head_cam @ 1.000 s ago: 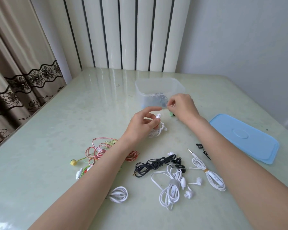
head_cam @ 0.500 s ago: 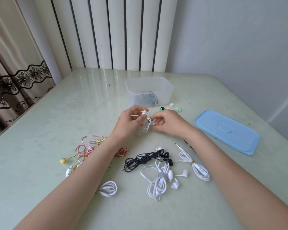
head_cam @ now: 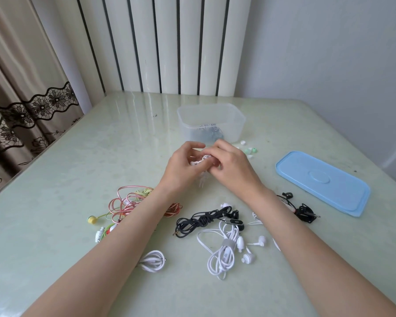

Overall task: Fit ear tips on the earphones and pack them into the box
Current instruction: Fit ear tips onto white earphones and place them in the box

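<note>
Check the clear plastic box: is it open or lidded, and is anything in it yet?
Open. The box has no lid; the blue lid lies flat on the table, to its right. Coiled cables show through its wall, so it is not empty.

— Where does the view sit?
— One head-worn wide-angle camera, looking forward and down over the table (head_cam: 78,170).
— How close?
— Forearms fill the near edge; the wall stands far.

White earphones (head_cam: 202,160) held before the open clear box (head_cam: 212,124), cable dangling.
</note>
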`<state>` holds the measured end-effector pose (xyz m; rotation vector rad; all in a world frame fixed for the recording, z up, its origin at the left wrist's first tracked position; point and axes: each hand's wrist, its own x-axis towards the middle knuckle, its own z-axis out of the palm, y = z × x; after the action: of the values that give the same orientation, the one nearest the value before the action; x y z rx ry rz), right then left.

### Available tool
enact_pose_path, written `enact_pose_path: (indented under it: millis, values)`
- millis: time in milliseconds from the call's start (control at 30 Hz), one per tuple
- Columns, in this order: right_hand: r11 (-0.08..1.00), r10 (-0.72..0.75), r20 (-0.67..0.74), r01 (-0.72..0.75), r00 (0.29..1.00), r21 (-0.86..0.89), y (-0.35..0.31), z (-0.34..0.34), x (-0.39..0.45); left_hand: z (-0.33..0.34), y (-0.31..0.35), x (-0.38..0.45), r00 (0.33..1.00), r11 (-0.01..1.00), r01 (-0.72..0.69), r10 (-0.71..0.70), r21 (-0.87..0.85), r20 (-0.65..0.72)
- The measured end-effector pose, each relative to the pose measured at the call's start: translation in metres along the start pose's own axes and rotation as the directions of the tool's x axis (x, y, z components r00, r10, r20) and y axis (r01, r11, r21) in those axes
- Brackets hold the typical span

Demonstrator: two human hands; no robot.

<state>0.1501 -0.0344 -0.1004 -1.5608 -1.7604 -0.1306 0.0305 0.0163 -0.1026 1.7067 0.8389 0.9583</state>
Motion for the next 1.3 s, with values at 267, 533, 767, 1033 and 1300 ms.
enact_pose_path:
  millis: [267,533,767,1033,1300]
  values:
    - [0.962,0.179,-0.032,-0.169,0.983,0.214,0.007,0.003,-0.001,-0.005,0.000,-0.004,0.995,0.985,0.086,-0.094,-0.147,-0.043]
    - [0.380,0.471,0.228,-0.429,0.852,0.820,0.003,-0.012,-0.005,-0.004,0.002,-0.003,0.994,0.977,0.101,-0.106,-0.188,-0.016]
    - [0.243,0.476,0.302,-0.454,0.826,0.857,0.006,-0.013,-0.007,-0.006,0.004,-0.004,0.983,0.942,0.185,-0.180,-0.279,0.040]
    - [0.207,0.438,0.334,-0.455,0.835,0.866,0.005,-0.013,-0.006,-0.008,0.005,-0.005,0.975,0.894,0.222,-0.198,-0.389,0.100]
    - [0.164,0.447,0.339,-0.449,0.828,0.878,0.004,-0.014,-0.006,-0.008,0.006,-0.005,0.973,0.907,0.227,-0.195,-0.356,0.124]
